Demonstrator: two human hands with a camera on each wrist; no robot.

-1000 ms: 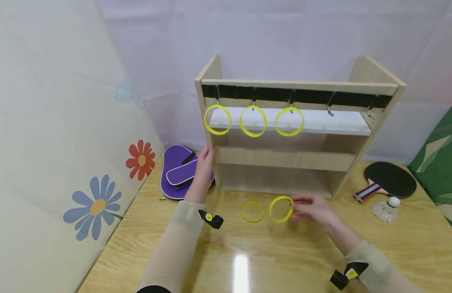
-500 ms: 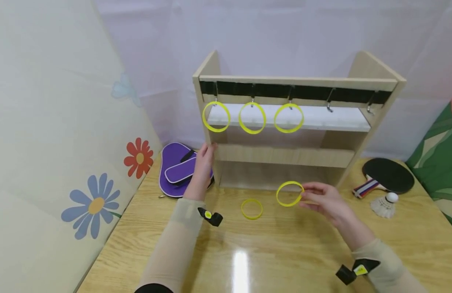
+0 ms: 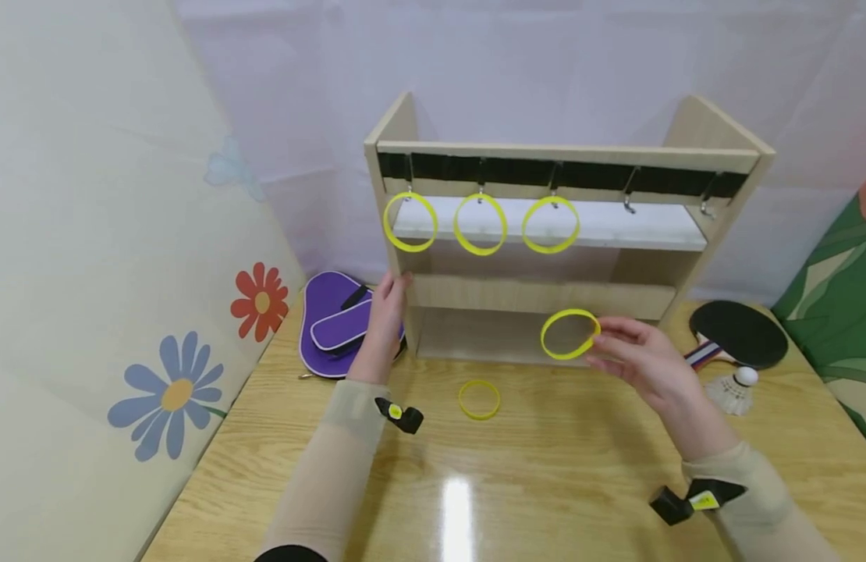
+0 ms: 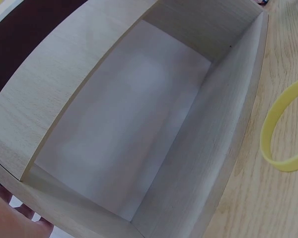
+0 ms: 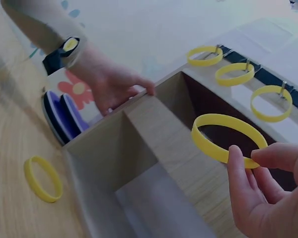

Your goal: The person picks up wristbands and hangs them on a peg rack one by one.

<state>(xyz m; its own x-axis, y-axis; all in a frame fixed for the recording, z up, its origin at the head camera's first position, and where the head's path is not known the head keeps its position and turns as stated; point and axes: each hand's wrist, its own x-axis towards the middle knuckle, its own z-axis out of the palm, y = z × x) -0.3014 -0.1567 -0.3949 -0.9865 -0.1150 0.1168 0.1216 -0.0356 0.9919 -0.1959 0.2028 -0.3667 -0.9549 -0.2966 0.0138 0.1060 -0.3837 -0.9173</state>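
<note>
Wristband (image 5: 212,150) is pinched by the right hand (image 3: 647,361); beyond those fingers (image 5: 235,173), shelving (image 3: 510,293) is gripped by the left hand (image 3: 387,318), seemingly for steadiness.

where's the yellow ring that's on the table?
In the head view, the loose yellow ring lies on the table in front of the left half of the shelf unit, left of the right hand.

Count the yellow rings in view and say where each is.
5: left ring, second ring and third ring hang from the three leftmost hooks; the held ring is in the right hand; the last ring lies on the table.
</note>
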